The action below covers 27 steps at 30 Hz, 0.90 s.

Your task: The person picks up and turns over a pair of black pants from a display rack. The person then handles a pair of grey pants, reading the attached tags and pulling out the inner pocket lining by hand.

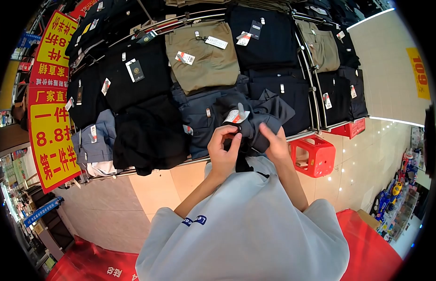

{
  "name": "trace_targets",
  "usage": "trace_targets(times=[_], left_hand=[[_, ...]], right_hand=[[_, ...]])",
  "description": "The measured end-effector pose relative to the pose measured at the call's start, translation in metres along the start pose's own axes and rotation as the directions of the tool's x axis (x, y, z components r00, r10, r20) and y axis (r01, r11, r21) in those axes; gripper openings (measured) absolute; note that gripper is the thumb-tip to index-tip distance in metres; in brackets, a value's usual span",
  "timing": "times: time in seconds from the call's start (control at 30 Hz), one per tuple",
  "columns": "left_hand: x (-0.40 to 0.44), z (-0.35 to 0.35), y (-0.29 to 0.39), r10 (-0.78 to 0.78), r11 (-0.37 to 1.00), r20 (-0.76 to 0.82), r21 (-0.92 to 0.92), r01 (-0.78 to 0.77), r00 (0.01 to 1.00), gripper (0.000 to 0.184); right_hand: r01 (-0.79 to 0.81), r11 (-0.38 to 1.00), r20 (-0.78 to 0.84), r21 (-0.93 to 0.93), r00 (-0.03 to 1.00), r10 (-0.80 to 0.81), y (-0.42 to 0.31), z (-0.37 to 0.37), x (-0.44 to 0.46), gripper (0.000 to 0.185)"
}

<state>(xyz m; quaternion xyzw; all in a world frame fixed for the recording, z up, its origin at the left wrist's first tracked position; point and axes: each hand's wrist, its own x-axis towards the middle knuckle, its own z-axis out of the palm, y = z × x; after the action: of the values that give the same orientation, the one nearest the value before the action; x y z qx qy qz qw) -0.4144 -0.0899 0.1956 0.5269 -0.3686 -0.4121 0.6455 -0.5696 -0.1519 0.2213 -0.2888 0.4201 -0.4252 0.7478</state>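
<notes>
Apparently for steadiness, a dark-grey cloth garment (pixel 269 112) is gripped from 2 sides by the fingers of the left hand (pixel 223 149) and right hand (pixel 277 146).

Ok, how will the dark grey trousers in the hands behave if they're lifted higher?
The dark grey trousers will likely be floppy: the cloth bunches between left hand and right hand. They'd probably sag or unfold, since loose creases show throughout. The white-and-red tag might catch on things, as it stands out from the cloth.
</notes>
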Motion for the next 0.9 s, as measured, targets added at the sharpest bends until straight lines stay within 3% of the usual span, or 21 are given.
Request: trace_targets(times=[0.07,0.1,0.23,0.33,0.6,0.9], left_hand=[[0.000,-0.003,0.002,0.043,0.994,-0.007,0.105,-0.042,0.999,0.023],[0.000,-0.004,0.004,0.083,0.983,-0.006,0.165,-0.081,0.996,0.024],[-0.003,-0.009,0.008,0.132,0.949,0.057,0.282,-0.143,0.990,0.031],[-0.001,-0.007,0.011,0.112,0.940,0.143,0.307,-0.151,0.983,0.038],[0.006,0.000,0.032,0.024,0.902,0.374,0.392,-0.182,0.927,0.069],[0.017,0.016,0.025,0.120,0.891,0.308,0.387,-0.239,0.944,0.040]], right_hand=[[-0.070,0.981,-0.077,0.180,0.993,0.085,-0.005,0.004,-0.002,0.043],[-0.110,0.979,-0.027,0.172,0.993,0.117,0.001,-0.007,0.002,0.068],[-0.162,0.914,0.162,0.373,0.981,0.108,-0.011,0.002,0.005,0.082],[-0.182,0.833,0.274,0.522,0.961,0.039,-0.009,0.005,0.005,0.088],[-0.223,0.700,0.303,0.679,0.953,0.010,-0.023,0.007,0.005,0.100],[-0.240,0.705,0.348,0.667,0.938,-0.010,-0.026,0.002,0.001,0.097]])
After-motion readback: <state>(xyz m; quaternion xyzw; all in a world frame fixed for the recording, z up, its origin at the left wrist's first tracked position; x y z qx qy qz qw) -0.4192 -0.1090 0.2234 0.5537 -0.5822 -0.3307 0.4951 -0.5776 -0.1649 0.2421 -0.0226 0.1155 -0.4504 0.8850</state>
